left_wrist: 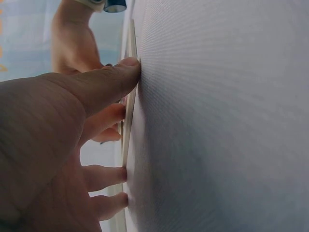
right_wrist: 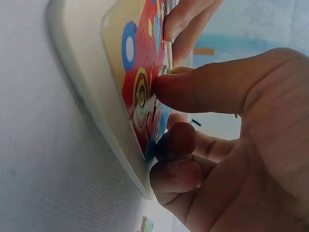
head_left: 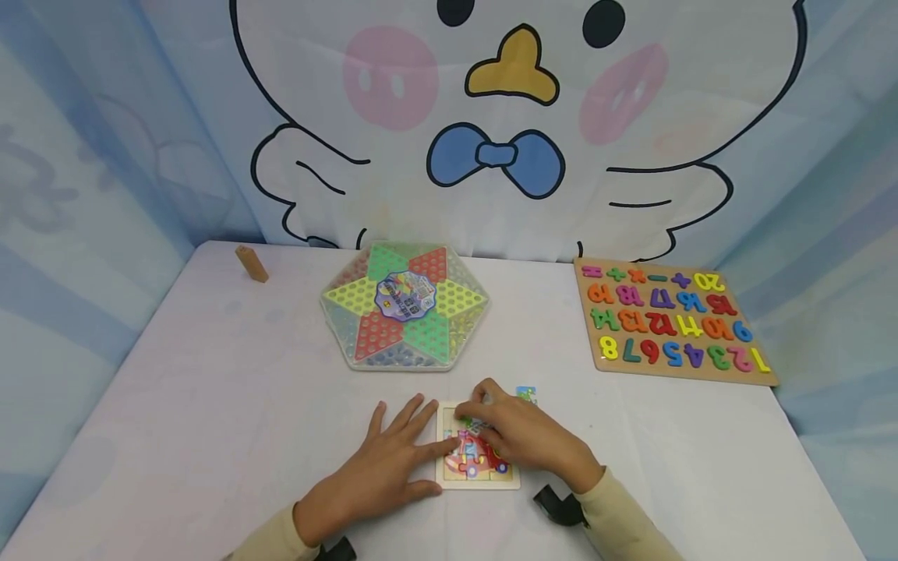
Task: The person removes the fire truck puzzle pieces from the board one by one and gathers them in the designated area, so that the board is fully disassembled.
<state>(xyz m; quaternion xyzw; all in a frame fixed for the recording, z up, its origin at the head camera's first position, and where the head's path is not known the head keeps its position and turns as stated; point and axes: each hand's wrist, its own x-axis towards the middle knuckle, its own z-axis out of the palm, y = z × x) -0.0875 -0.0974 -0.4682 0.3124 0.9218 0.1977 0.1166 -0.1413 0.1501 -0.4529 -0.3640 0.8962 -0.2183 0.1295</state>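
Note:
A small jigsaw puzzle with a red vehicle picture (head_left: pixel 471 458) lies in a pale wooden tray (head_left: pixel 491 485) on the table. My left hand (head_left: pixel 382 467) is spread flat at the tray's left side; its thumb lies against the edge and the index finger reaches onto the picture. Over the upper right of the puzzle, my right hand (head_left: pixel 536 438) bends its fingers and pinches a puzzle piece (head_left: pixel 477 425), mostly covered by the hand. In the right wrist view the thumb (right_wrist: pixel 203 89) presses close on the picture. One loose piece (head_left: pixel 526 394) lies just beyond the tray.
A hexagonal Chinese checkers set (head_left: pixel 337 343) lies farther back in the middle. To the right is a wooden number board (head_left: pixel 610 364) with coloured numerals. A small wooden block (head_left: pixel 252 264) stands at the back left, and a printed curtain (head_left: pixel 505 222) hangs behind the table.

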